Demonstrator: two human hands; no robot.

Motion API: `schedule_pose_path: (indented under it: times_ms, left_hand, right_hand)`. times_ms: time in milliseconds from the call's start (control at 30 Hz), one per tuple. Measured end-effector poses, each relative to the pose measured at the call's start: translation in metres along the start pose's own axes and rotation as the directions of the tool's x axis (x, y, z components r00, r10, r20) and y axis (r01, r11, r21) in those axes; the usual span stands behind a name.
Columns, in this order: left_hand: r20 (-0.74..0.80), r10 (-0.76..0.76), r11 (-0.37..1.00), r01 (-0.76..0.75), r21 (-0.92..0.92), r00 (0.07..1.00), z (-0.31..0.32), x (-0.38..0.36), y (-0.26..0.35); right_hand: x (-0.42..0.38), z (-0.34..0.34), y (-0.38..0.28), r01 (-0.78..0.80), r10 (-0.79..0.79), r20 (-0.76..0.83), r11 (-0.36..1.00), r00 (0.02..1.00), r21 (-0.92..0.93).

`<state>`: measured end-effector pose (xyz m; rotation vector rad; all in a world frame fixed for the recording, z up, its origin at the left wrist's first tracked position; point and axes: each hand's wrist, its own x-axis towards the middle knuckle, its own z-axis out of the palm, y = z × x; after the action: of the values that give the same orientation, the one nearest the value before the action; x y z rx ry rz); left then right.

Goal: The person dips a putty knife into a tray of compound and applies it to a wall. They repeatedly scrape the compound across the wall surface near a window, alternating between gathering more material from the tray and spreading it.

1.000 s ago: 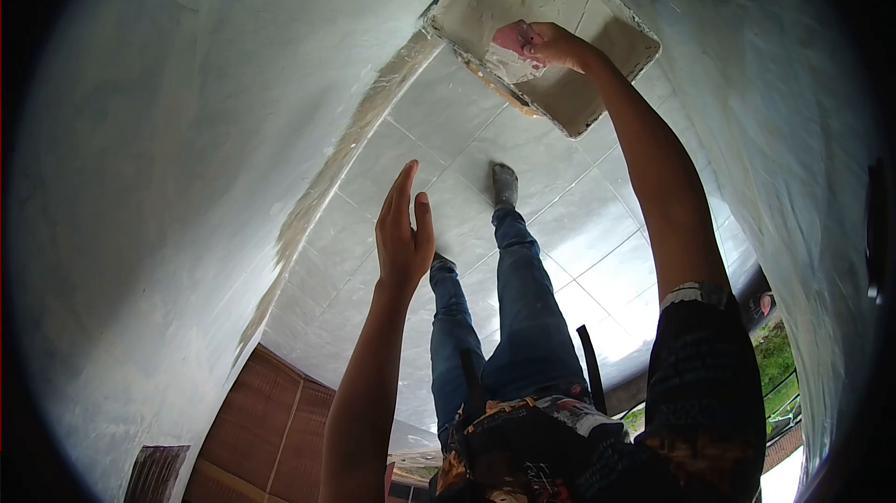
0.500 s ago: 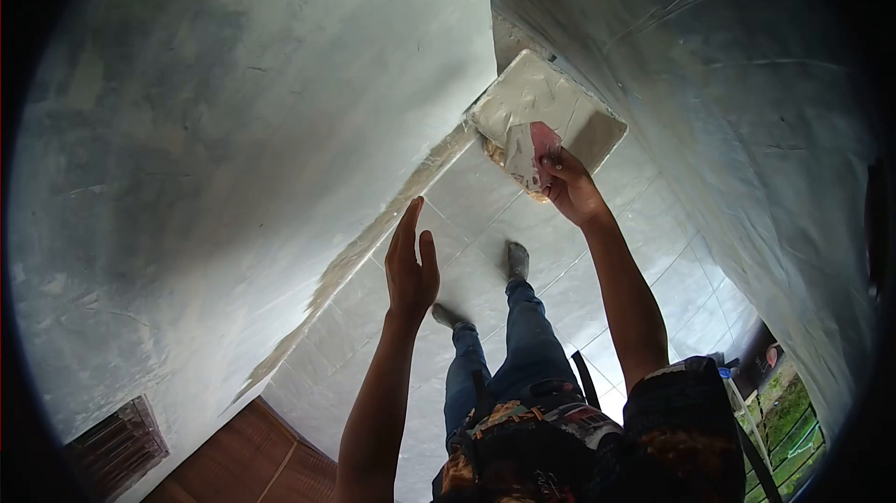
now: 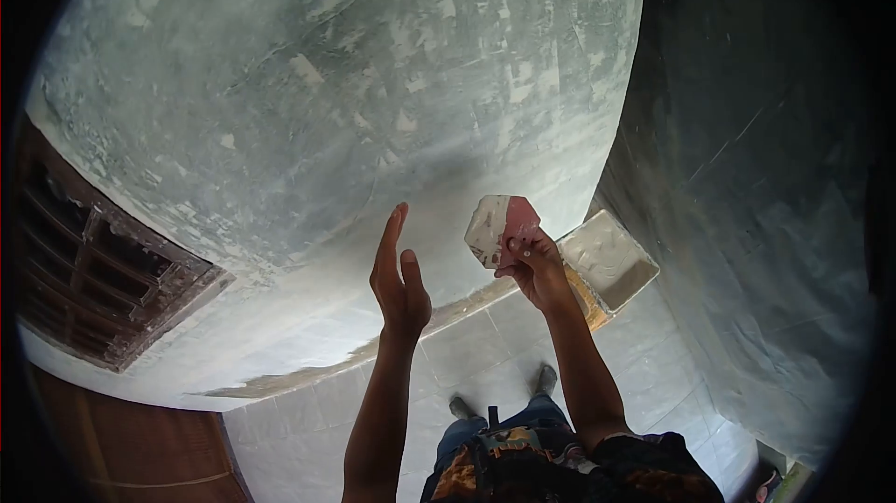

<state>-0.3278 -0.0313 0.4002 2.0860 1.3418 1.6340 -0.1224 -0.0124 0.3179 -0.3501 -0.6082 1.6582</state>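
My right hand point(image 3: 534, 270) grips a flat, red putty spreader point(image 3: 523, 218) by its lower edge, thumb on the near face. Pale putty point(image 3: 487, 228) coats the left part of that spreader. It is raised in front of the plastered wall point(image 3: 373, 130), overlapping the wall's lower part in this view. My left hand point(image 3: 399, 286) is held up with fingers straight and thumb apart, holding nothing. Behind my right wrist, an open rectangular container point(image 3: 633, 288) stands low in the corner with whitish putty point(image 3: 597, 249) inside.
A second, darker wall point(image 3: 747, 176) rises on the right. At left are a dark wooden vent grille point(image 3: 112, 260) and brown wooden panelling point(image 3: 140, 447). My feet stand on grey floor tiles point(image 3: 467, 349), near an unevenly coated strip point(image 3: 308, 377) along the wall's base.
My right hand has lifted the spreader out from over the container toward the left wall. The view has swung up and left, showing more wall. My left hand stays open.
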Motion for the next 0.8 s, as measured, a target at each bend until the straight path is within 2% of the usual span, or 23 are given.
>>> schedule_pose_path:
  times_ms: [133,167,267,367,467,567,800]
  left_hand:
    - [-0.141,0.144,0.989,-0.146,-0.004,0.979,-0.087,0.022,-0.001]
    - [-0.165,0.186,0.982,-0.189,-0.001,0.969,-0.106,0.026,-0.001]
    - [-0.210,0.222,0.974,-0.227,0.002,0.952,-0.157,0.033,-0.002]
    - [-0.257,0.254,0.965,-0.262,0.003,0.932,-0.201,0.040,-0.010]
    - [-0.299,0.293,0.951,-0.309,-0.006,0.908,-0.230,0.048,-0.012]
    - [-0.325,0.323,0.940,-0.342,0.001,0.889,-0.251,0.060,-0.012]
    - [-0.373,0.395,0.909,-0.415,0.029,0.840,-0.277,0.102,-0.011]
  right_hand:
    - [0.019,0.091,0.035,0.047,-0.034,0.218,0.998,0.975,-0.052]
    - [0.021,0.115,0.040,0.045,-0.022,0.232,0.995,0.972,-0.091]
    - [0.027,0.170,0.062,0.083,-0.059,0.339,0.995,0.939,-0.057]
    - [0.025,0.232,0.078,0.126,-0.089,0.306,0.987,0.948,-0.101]
    - [0.029,0.256,0.094,0.229,-0.174,0.308,0.961,0.935,-0.152]
    - [0.035,0.274,0.096,0.251,-0.182,0.407,0.960,0.895,-0.123]
    - [0.055,0.322,0.078,0.341,-0.228,0.442,0.920,0.868,-0.195]
